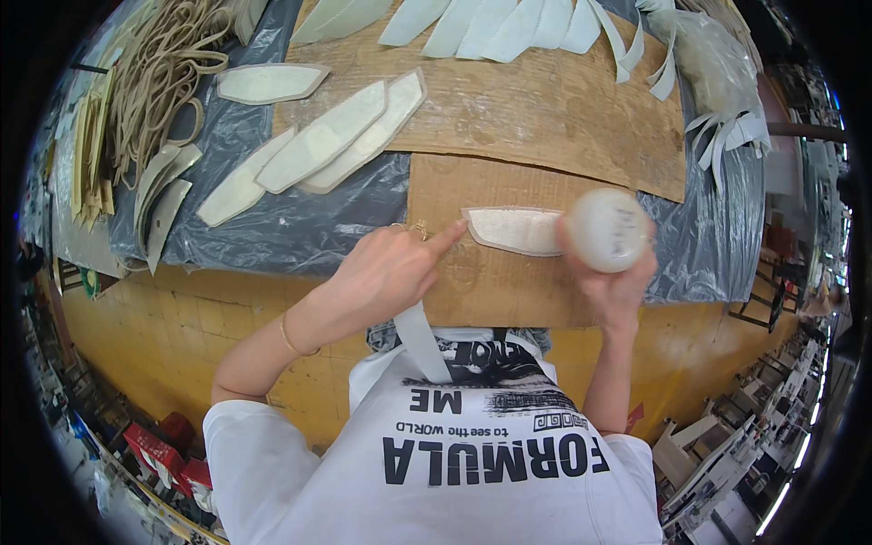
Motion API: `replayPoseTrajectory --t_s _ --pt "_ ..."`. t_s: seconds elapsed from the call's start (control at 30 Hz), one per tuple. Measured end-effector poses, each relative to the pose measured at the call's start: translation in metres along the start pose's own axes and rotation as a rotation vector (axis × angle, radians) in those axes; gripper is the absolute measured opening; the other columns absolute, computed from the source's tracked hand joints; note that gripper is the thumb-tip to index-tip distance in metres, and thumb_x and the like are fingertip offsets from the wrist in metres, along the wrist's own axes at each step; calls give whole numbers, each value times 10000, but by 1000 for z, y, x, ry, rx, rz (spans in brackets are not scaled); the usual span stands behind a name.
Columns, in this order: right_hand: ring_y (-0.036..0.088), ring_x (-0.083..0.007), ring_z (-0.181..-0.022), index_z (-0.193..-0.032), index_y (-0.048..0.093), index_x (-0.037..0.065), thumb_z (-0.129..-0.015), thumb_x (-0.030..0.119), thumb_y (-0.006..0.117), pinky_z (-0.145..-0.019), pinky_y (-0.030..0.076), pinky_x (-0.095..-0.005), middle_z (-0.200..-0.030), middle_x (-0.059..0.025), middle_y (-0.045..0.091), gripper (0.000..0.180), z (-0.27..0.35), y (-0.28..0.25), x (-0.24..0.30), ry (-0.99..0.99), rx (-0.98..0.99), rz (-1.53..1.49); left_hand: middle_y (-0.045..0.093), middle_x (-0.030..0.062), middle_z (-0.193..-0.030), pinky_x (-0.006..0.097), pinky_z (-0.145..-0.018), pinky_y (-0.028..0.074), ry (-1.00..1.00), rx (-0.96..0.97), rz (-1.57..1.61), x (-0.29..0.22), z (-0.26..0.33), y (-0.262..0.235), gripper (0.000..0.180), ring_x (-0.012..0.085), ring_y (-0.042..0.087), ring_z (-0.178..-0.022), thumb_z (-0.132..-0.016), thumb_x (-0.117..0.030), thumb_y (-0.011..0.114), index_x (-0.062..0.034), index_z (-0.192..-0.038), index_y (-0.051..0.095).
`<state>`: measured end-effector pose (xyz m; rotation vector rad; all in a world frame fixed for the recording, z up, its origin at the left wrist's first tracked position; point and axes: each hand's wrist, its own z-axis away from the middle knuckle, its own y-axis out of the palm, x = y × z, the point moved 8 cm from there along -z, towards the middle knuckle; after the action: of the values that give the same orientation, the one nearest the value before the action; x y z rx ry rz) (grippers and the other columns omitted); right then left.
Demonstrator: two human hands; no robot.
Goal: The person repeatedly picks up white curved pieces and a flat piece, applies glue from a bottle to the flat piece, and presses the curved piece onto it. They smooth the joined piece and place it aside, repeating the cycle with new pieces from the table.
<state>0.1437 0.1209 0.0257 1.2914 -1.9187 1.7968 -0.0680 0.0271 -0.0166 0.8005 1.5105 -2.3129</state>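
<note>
Two hands, left hand [386, 268] pinning pale piece [515, 230], right hand [616, 277] gripping seemingly round bottle [607, 230]

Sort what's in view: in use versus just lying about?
In use: left hand pinning the flat pale piece; right hand holding a round white bottle; cardboard sheet.
Lying about: cut pale pieces, beige straps, dark plastic sheet.

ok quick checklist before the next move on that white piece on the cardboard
1. Left hand pins the white piece: ok, a fingertip touches its left tip.
2. Piece lies flat on the cardboard sheet: ok.
3. Right hand grips the round white bottle: ok.
4. Bottle tip on the piece: cannot tell, the bottle hides it.
5. Other white pieces lie apart from it: ok.
</note>
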Motion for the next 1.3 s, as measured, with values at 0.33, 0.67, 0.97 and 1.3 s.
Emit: replayPoseTrajectory --t_s 0.33,0.67,0.97,1.3 --pt "688 -223 -861 -1085 639 20 -677 150 880 -776 538 -344 -963 -93 701 491 8 28 28 -86 -183 53 611 170 -754 450 -700 501 -1 -21 -79 0 2 1 621 361 609 -720 -823 -94 628 -74 -1420 455" --pt "657 -201 -989 -1195 603 -8 -725 104 855 -861 523 -334 -1115 -128 673 545 23 -79 -50 376 -470 -3 628 136 -772 410 -632 514 52 -58 -137 -8 7 1 821 319 632 -703 -775 -109 705 -103 -1499 316" --pt "650 -160 -926 -1109 614 -4 -694 127 889 -833 517 -301 -1040 -80 677 515 14 -46 -43 310 -275 -166 623 149 -718 432 -590 508 108 146 -211 -30 -19 7 811 326 628 -631 -803 -68 649 -137 -1524 285" --pt "666 -200 -938 -1204 577 -33 -733 133 867 -841 535 -319 -1063 -116 677 577 36 -67 -95 450 -588 -383 616 150 -692 434 -538 501 83 138 -247 -28 -24 12 754 330 629 -590 -806 -65 624 -130 -1503 344"
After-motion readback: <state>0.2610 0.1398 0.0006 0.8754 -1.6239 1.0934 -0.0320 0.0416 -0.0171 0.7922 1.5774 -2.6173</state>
